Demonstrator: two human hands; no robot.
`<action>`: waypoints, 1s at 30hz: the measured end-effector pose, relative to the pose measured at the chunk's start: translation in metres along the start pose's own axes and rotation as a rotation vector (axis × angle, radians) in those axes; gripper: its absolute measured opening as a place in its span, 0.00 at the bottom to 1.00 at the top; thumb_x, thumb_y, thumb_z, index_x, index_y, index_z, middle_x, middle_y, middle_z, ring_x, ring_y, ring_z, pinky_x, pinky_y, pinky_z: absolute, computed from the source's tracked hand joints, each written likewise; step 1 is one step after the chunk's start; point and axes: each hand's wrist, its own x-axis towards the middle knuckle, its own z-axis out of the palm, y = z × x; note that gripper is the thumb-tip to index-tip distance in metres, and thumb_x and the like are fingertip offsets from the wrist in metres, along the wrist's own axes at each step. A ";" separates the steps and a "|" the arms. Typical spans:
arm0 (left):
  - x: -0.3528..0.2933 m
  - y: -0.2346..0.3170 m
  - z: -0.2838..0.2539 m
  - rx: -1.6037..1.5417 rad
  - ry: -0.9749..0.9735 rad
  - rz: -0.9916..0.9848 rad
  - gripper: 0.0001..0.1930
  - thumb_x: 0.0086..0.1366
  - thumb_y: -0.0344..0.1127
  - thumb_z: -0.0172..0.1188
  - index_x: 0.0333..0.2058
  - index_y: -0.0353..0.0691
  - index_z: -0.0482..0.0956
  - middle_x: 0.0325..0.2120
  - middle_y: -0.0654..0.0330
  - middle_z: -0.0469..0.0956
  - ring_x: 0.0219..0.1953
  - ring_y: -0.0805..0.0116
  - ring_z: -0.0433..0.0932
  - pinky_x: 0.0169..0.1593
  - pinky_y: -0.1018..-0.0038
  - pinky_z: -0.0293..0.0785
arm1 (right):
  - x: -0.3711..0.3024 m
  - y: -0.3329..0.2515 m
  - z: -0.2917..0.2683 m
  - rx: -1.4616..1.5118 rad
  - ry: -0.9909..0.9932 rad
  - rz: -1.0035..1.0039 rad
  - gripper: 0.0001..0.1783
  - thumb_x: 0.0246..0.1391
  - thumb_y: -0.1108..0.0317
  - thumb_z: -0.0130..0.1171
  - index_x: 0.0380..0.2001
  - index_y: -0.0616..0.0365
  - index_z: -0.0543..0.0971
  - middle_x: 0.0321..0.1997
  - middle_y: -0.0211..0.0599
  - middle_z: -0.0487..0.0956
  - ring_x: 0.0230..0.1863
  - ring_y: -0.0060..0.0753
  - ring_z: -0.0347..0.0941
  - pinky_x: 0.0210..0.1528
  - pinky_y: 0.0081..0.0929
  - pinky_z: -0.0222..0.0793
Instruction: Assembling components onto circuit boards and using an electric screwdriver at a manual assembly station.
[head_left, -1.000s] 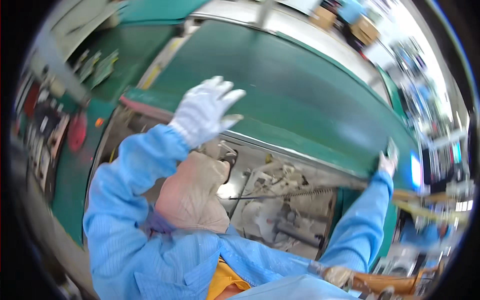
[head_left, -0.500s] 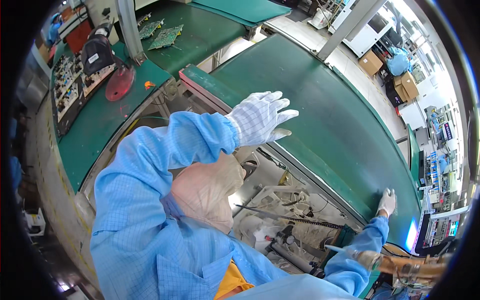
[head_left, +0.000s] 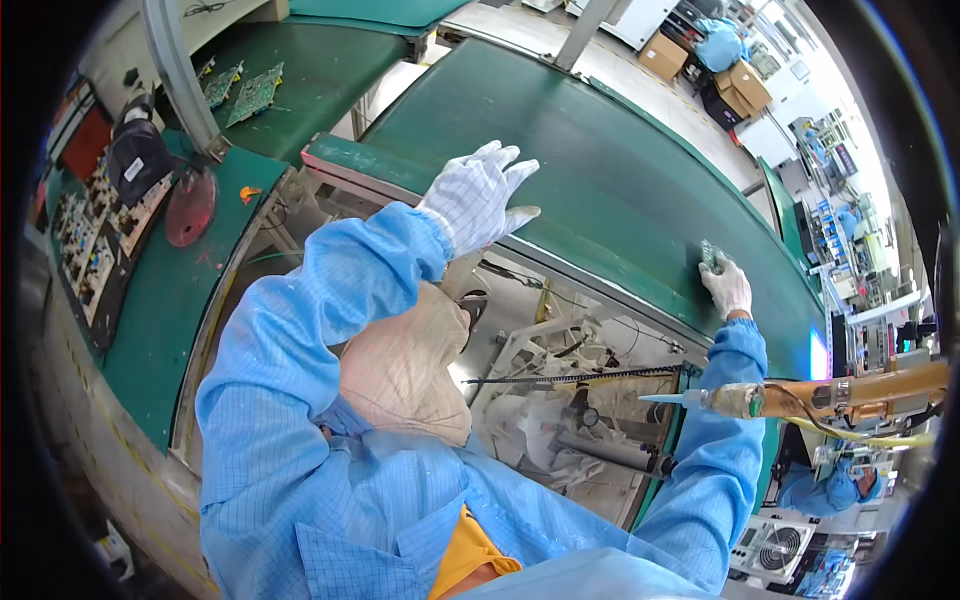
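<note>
My left hand (head_left: 478, 198), in a white striped glove, is held over the near edge of the dark green conveyor belt (head_left: 590, 170). Its fingers are spread and nothing is in them. Farther right, my right hand (head_left: 727, 288), gloved in white, is over the belt with fingers bent around a small, see-through, greenish thing (head_left: 710, 254). Its kind is too small to make out. Both of my arms wear blue sleeves.
Right of my right forearm, an orange-brown tool with a pale blue pointed nozzle (head_left: 690, 398) juts in. Several green circuit boards (head_left: 257, 94) lie on another belt at far left. Hoses and metal framing (head_left: 570, 350) sit below the belt. Cardboard boxes (head_left: 742, 88) stand beyond it.
The view has turned, so the scene sits higher and more to the left. My right hand has shifted slightly left along the belt, and the see-through thing shows more clearly. My left hand stays open.
</note>
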 end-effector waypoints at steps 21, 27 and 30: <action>0.103 0.033 0.049 -1.310 0.120 -0.109 0.17 0.64 0.44 0.59 0.48 0.41 0.79 0.40 0.56 0.82 0.41 0.69 0.80 0.48 0.75 0.74 | -0.094 -0.074 -0.060 1.168 0.160 -0.217 0.36 0.58 0.63 0.53 0.65 0.66 0.54 0.69 0.51 0.55 0.66 0.50 0.60 0.65 0.41 0.60; 0.044 -0.027 -0.038 -1.921 0.225 -0.790 0.23 0.66 0.45 0.57 0.54 0.36 0.71 0.43 0.60 0.78 0.44 0.70 0.75 0.49 0.73 0.72 | -0.163 0.002 -0.072 1.455 0.019 -0.342 0.27 0.64 0.62 0.45 0.61 0.68 0.63 0.67 0.54 0.58 0.66 0.57 0.58 0.64 0.47 0.61; -0.002 -0.035 -0.076 -1.884 0.231 -0.849 0.39 0.53 0.25 0.65 0.64 0.36 0.58 0.54 0.55 0.73 0.55 0.57 0.72 0.59 0.71 0.65 | -0.203 0.018 -0.061 1.512 0.053 -0.344 0.29 0.64 0.58 0.44 0.64 0.64 0.60 0.67 0.55 0.59 0.65 0.56 0.59 0.63 0.45 0.62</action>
